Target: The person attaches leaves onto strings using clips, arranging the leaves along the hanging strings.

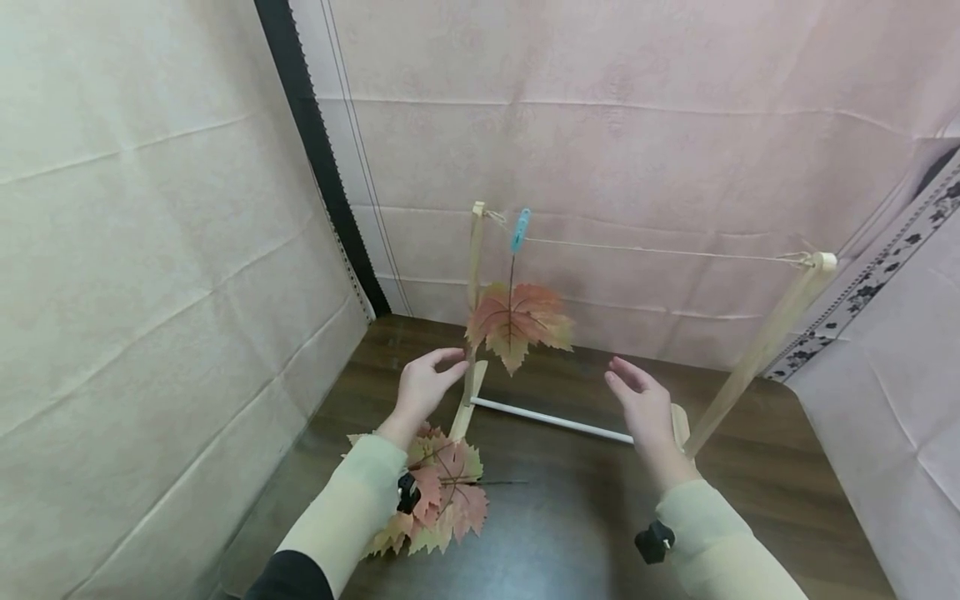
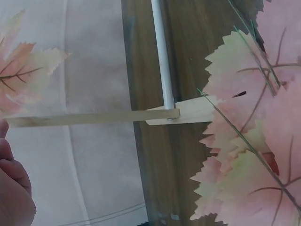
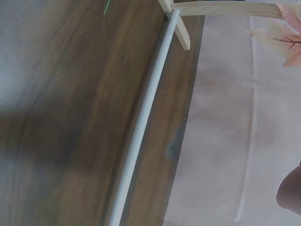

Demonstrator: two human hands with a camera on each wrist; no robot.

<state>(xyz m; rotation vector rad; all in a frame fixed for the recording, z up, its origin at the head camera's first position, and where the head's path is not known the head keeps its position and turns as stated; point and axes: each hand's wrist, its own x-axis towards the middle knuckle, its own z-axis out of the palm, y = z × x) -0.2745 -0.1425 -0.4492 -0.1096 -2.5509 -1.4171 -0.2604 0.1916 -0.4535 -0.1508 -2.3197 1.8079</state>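
Observation:
A blue clothespin (image 1: 521,231) on the string (image 1: 637,248) holds a red and yellow maple leaf (image 1: 517,321) by its stem, close to the left post (image 1: 476,250). My left hand (image 1: 424,387) is raised beside that post, below and left of the leaf, its fingers loosely bent with nothing between them. On the other side my right hand (image 1: 647,408) hovers over the right end of the white rod (image 1: 555,419), thumb and fingers apart and holding nothing. Under my left forearm lies a pile of similar leaves (image 1: 453,500), partly hidden by the sleeve.
The wooden right post (image 1: 757,358) of the stand rises just beyond my right hand. The stand's feet rest on a dark wooden table (image 1: 555,533). Pale creased cloth (image 1: 637,150) hangs behind and at both sides.

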